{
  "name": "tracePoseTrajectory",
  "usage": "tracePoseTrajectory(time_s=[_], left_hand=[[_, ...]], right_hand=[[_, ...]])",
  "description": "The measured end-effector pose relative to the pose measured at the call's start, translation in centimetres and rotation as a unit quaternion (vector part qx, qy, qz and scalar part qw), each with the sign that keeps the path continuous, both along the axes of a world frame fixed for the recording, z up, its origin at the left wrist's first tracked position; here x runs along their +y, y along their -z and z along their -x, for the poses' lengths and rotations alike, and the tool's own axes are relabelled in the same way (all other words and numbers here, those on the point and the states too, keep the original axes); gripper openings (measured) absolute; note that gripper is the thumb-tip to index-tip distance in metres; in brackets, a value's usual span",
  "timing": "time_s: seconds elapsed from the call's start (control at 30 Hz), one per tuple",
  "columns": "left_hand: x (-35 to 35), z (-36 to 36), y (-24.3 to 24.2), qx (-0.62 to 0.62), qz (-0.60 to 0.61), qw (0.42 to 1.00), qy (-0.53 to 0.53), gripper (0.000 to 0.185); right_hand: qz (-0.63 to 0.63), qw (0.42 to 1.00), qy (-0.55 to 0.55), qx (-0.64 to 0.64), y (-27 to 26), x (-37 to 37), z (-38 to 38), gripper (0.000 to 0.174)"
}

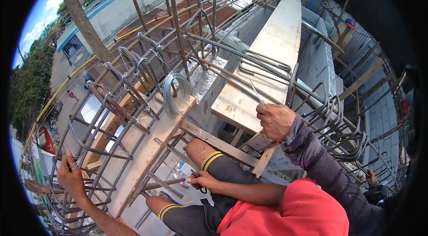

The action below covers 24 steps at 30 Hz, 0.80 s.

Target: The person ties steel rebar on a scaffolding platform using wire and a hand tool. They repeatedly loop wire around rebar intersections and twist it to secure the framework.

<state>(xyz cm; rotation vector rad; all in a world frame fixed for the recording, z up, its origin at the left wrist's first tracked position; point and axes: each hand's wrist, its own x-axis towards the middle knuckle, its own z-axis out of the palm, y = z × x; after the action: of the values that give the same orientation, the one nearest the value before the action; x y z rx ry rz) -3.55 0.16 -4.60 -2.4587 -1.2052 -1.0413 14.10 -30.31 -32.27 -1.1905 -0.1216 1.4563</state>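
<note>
At the far left, my left hand [71, 176] pinches a thin tie wire [76, 162] beside the bent bars of a rebar cage [100, 151]. My right hand [204, 182], over my lap, is closed round a slim dark metal tool with a looped end [202, 189]. A bundle of silver tie wire [171, 97] hangs over the rebar beyond my knees. Several bar crossings there bear wire ties [124, 75]. To the right, a co-worker's hand [275, 120] in a grey sleeve holds a thin metal rod [254, 90] over a plywood board [274, 45].
A wooden formwork board [150, 155] runs beside the cage, with gaps down to a lower level. Upright rebars [175, 18] and a slanting post [80, 15] stand ahead. Loose bent stirrups [347, 145] lie at right, near another person's hand [371, 179] and a concrete block wall [381, 109].
</note>
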Motion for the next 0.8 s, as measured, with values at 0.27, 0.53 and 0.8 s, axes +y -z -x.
tracePoseTrajectory(time_s=[0.27, 0.53, 0.8], left_hand=[[0.3, 0.4, 0.3, 0.016, -0.011, 1.0, -0.022, 0.035], [0.1, 0.3, 0.3, 0.006, -0.015, 1.0, -0.016, 0.035], [0.5, 0.4, 0.6, 0.018, -0.051, 0.999, 0.001, 0.033]], right_hand=[[0.015, 1.0, -0.008, 0.008, 0.6, -0.1, 0.1, 0.019], [0.005, 1.0, -0.006, 0.027, -0.1, -0.2, -0.1, 0.022], [0.017, 0.999, 0.004, 0.038, -0.5, -0.5, -0.2, 0.025]])
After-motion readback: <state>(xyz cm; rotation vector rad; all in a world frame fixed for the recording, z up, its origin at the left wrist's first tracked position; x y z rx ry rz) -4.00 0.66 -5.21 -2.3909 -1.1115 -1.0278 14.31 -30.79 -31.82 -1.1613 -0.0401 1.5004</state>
